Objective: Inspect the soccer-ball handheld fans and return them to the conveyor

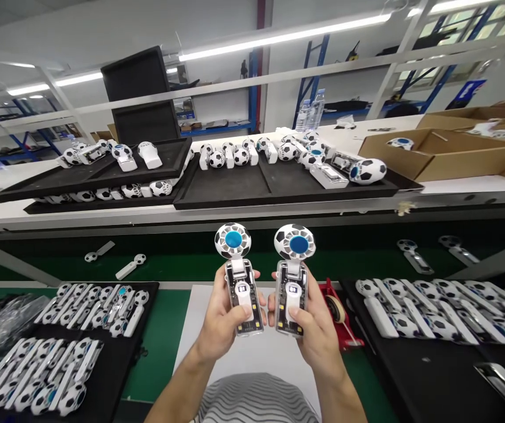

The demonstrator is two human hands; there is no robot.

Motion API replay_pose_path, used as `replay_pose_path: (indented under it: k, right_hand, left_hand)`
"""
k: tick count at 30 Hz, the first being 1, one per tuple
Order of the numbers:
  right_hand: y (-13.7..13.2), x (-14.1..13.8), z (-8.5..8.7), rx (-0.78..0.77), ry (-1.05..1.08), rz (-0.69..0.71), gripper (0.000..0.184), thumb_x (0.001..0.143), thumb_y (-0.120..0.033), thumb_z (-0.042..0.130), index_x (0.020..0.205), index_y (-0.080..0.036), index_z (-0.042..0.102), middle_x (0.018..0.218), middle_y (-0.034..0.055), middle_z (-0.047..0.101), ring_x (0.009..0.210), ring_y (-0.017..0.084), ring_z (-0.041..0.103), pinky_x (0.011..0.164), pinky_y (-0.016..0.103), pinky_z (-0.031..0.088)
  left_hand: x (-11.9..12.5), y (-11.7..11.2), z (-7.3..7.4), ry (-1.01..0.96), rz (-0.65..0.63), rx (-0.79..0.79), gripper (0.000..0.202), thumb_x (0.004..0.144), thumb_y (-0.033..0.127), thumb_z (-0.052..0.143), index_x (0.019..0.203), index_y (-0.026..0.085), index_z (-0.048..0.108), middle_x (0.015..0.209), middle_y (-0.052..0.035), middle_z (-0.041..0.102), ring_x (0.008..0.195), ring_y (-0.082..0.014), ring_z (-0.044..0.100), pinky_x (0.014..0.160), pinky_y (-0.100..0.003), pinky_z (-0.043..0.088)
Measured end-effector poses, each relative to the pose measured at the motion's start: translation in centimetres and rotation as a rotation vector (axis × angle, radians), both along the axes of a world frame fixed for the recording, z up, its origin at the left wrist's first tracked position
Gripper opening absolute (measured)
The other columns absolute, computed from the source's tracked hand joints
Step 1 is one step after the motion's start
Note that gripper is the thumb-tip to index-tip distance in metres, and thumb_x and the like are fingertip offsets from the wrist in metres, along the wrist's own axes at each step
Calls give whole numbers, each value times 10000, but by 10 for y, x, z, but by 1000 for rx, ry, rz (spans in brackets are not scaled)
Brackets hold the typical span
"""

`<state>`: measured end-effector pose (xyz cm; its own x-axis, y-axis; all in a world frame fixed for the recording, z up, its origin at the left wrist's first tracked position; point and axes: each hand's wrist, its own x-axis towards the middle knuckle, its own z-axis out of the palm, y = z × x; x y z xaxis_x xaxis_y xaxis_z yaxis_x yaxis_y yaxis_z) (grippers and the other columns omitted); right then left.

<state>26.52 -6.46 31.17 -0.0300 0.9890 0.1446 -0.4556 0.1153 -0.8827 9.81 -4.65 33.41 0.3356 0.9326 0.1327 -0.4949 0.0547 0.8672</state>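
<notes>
Left fingers grip one football-headed device, right fingers another, between black trays holding similar devices.

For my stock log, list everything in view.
Worktop: one, green, below
Shelf: one, white, above
Trays: several, black, both levels
Held football-headed devices: two, multicoloured, centre
Other devices: many, mostly white, mainly trays
Paper: one, white, bottom centre
Tape dispenser: one, red, right
Boxes: several, brown, mostly right
Bottles: several, clear, behind trays
Plastic bag: one, clear, left
Panel: one, black, upper left
Lights: several, white, overhead
Racks: several, blue, background
Striped garment: one, grey, bottom
Left hand: one, bare, centre
Right hand: one, bare, centre
</notes>
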Motion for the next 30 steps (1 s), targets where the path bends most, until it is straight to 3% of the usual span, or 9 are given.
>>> replay_pose_path:
  k: [5, 8, 12, 16, 20, 30]
  right_hand:
    - [-1, 1, 0, -2, -4, -13, 762, 913, -368, 633, 1563, -312, 238, 966, 63, 699, 785, 252, 659, 671, 436, 586]
    - [-3, 4, -3, -1, -15, -7, 863, 896, -347, 666, 1592, -326, 156, 1069, 74, 698, 791, 251, 673, 748, 485, 585]
    - [-4, 8, -6, -14, -53, -3, 909, 897, -344, 673, 1605, -310, 103, 1017, 70, 704, 826, 257, 672, 727, 455, 574]
    - [-4, 8, -6, -39, -27, -9, 832, 910, -353, 656, 1585, -336, 170, 1135, 84, 689, 736, 220, 672, 695, 446, 575]
    - [-3, 8, -6, -23, -4, -25, 739, 923, -335, 631, 1556, -312, 251, 1015, 68, 701, 755, 238, 672, 653, 428, 578]
    - [-9, 8, -6, -13, -31, 47, 787, 943, -385, 604, 1589, -328, 159, 1020, 66, 696, 743, 242, 671, 706, 466, 592]
  left_hand:
    - [-2, -1, 9, 9, -25, -30, 611, 779, 299, 747, 1292, 236, 420, 1078, -94, 707, 723, -188, 711, 588, -295, 512]
    - [-3, -1, 9, 12, -70, -22, 644, 755, 282, 767, 1298, 225, 426, 1010, -66, 703, 695, -171, 698, 626, -308, 524]
    - [-1, 1, 9, -12, -65, -28, 661, 719, 268, 791, 1274, 234, 433, 938, -34, 696, 646, -161, 687, 603, -298, 516]
    - [0, 0, 10, 21, -61, -60, 660, 745, 288, 773, 1298, 229, 417, 948, -49, 703, 660, -170, 696, 621, -313, 538]
    - [2, -2, 8, 25, -65, -92, 629, 766, 286, 754, 1296, 225, 421, 956, -59, 709, 632, -174, 698, 578, -298, 528]
    - [7, -7, 12, -35, -97, -90, 526, 793, 297, 740, 1247, 206, 490, 920, -60, 748, 633, -152, 691, 585, -270, 516]
